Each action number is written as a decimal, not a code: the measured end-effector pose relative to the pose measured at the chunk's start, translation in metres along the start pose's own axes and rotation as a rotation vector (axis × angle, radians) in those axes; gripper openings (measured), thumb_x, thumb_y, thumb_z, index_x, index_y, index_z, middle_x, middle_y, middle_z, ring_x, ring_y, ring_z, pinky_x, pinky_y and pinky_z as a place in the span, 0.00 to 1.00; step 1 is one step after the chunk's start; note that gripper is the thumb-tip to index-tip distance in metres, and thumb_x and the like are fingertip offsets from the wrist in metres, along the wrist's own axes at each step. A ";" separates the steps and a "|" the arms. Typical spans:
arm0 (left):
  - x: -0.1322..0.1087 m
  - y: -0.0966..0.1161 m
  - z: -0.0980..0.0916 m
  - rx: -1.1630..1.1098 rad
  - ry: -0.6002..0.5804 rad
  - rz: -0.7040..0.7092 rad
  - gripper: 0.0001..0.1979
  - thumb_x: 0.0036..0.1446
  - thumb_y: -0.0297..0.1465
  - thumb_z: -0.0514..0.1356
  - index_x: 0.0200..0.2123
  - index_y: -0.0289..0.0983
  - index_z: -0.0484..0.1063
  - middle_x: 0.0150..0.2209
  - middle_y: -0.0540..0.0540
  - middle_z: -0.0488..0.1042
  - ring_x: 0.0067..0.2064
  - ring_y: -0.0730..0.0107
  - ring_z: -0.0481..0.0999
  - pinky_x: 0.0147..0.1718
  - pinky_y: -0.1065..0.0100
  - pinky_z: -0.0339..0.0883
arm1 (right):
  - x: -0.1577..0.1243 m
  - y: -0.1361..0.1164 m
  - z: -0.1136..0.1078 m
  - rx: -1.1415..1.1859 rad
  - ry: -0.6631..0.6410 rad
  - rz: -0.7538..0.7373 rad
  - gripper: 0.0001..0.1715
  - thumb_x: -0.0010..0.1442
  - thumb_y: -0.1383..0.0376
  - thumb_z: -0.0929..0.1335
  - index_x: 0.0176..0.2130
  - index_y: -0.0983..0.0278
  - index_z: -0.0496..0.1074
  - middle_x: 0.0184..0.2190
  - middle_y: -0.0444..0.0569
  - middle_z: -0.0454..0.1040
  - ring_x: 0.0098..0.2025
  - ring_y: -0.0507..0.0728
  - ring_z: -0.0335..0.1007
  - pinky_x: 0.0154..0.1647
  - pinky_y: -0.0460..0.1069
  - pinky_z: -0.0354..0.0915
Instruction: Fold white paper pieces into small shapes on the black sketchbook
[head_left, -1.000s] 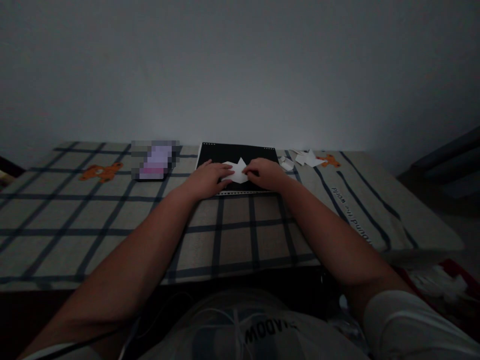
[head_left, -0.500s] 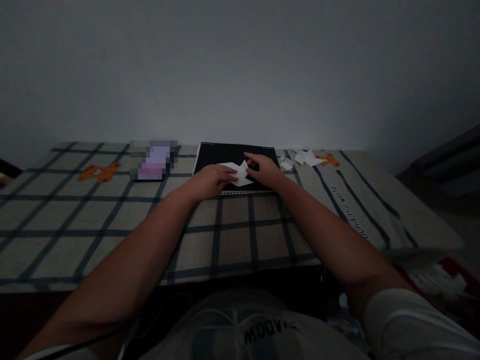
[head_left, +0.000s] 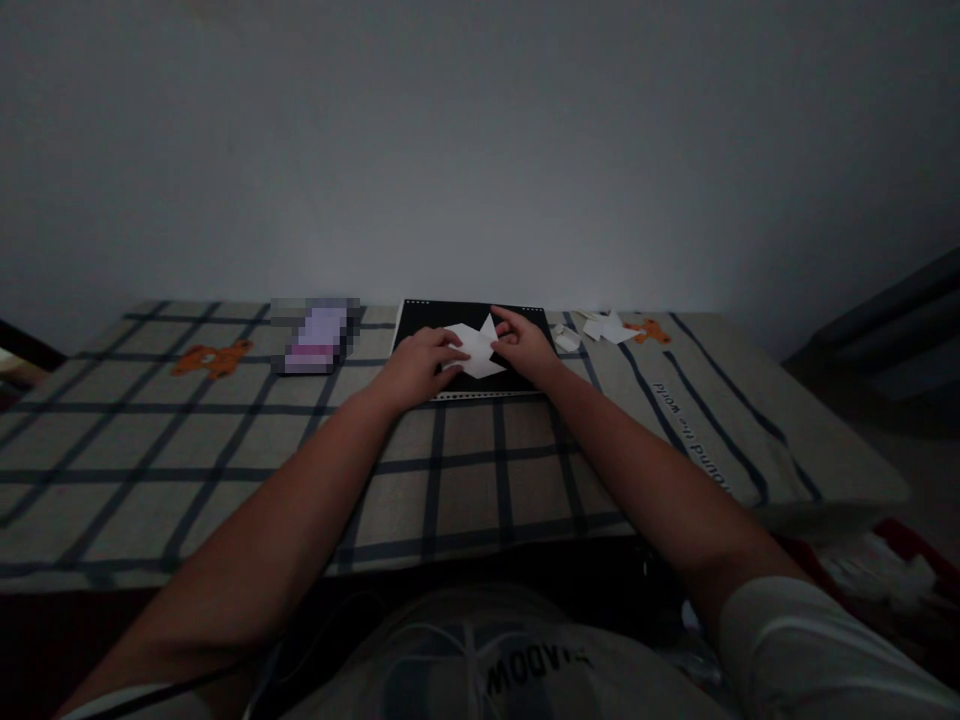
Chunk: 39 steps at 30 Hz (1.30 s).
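A folded piece of white paper (head_left: 475, 350) lies on a black pad (head_left: 420, 318) at the far middle of the cloth-covered table. My left hand (head_left: 417, 364) rests on the paper's left side, fingers pressed down flat on it. On the paper's right side my right hand (head_left: 525, 345) has its fingertips pinched on an edge of the paper. The room is dim and the finger detail is faint.
A checked tablecloth (head_left: 465, 470) with orange bear prints covers the table. A blurred pink and grey object (head_left: 315, 335) lies left of the pad. Several white paper scraps (head_left: 600, 327) lie right of the pad. A plain wall stands right behind.
My right hand has shifted up along the paper's right edge and the paper has turned slightly. The view has tilted a little. My left hand stays on the paper.
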<state>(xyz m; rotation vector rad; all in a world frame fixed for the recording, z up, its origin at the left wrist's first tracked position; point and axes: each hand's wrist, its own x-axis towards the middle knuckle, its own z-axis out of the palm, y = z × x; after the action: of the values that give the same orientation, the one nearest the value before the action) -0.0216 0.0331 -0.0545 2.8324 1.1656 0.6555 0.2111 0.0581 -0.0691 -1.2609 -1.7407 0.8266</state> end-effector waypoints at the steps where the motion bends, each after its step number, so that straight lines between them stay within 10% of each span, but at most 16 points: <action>1: 0.000 0.001 0.000 -0.011 0.051 -0.029 0.15 0.66 0.36 0.58 0.51 0.41 0.80 0.55 0.41 0.74 0.55 0.57 0.72 0.55 0.53 0.67 | 0.002 0.002 0.001 0.003 0.033 0.009 0.42 0.55 0.71 0.66 0.68 0.66 0.62 0.44 0.50 0.74 0.34 0.51 0.72 0.36 0.46 0.70; 6: 0.004 0.009 0.005 -0.121 0.325 -0.236 0.12 0.64 0.34 0.59 0.45 0.37 0.79 0.47 0.40 0.76 0.50 0.58 0.75 0.52 0.57 0.69 | 0.011 0.004 -0.001 0.366 0.298 0.177 0.27 0.51 0.73 0.69 0.52 0.66 0.73 0.31 0.42 0.72 0.29 0.50 0.70 0.36 0.47 0.71; 19: 0.047 0.054 0.020 -0.860 0.239 -0.650 0.18 0.59 0.46 0.62 0.31 0.36 0.79 0.30 0.45 0.80 0.30 0.67 0.75 0.32 0.67 0.64 | -0.026 -0.029 -0.012 0.883 0.471 0.232 0.12 0.52 0.76 0.70 0.37 0.62 0.71 0.31 0.40 0.75 0.33 0.48 0.74 0.44 0.46 0.74; 30: 0.105 0.099 0.046 -0.770 0.242 -0.583 0.11 0.64 0.31 0.56 0.35 0.34 0.78 0.31 0.45 0.79 0.30 0.68 0.76 0.31 0.69 0.66 | -0.044 -0.004 -0.080 0.848 0.656 0.301 0.07 0.56 0.76 0.69 0.29 0.65 0.72 0.22 0.40 0.73 0.23 0.46 0.71 0.25 0.39 0.68; 39: 0.138 0.144 0.069 -0.545 0.069 -0.221 0.13 0.59 0.28 0.62 0.47 0.34 0.79 0.49 0.39 0.79 0.50 0.58 0.77 0.55 0.58 0.69 | -0.034 0.035 -0.144 0.745 0.877 0.390 0.11 0.55 0.78 0.66 0.25 0.65 0.66 0.17 0.37 0.67 0.17 0.45 0.64 0.19 0.37 0.62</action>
<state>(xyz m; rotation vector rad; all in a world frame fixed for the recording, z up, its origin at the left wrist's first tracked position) 0.1895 0.0322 -0.0419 2.2134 1.0807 0.8962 0.3598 0.0419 -0.0421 -1.1645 -0.4241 0.8339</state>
